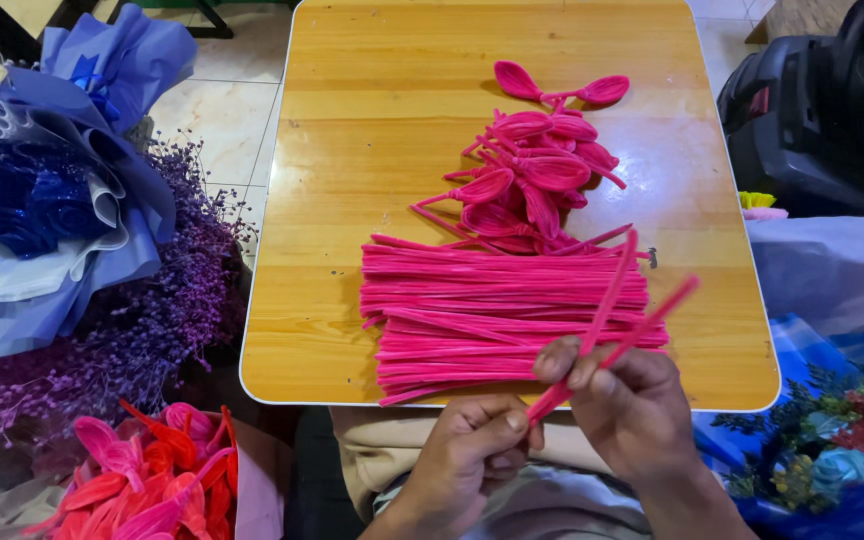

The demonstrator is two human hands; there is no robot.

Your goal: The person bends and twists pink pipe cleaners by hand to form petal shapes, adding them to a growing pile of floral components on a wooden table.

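Both my hands hold two pink pipe cleaners (620, 318) just past the near edge of a small wooden table (352, 150). My right hand (627, 405) pinches them between thumb and fingers, and they fan up and to the right. My left hand (472, 440) grips their lower ends. A flat stack of straight pink pipe cleaners (482, 310) lies on the table in front of my hands. Beyond it sits a heap of pink pipe-cleaner petal loops (537, 175).
A blue-wrapped bouquet (42, 190) and dried purple flowers (152, 310) lie on the left. Red and pink petal loops (152, 480) sit at the lower left. A dark bag (822, 110) is at the upper right, and blue artificial flowers (832, 450) at the lower right.
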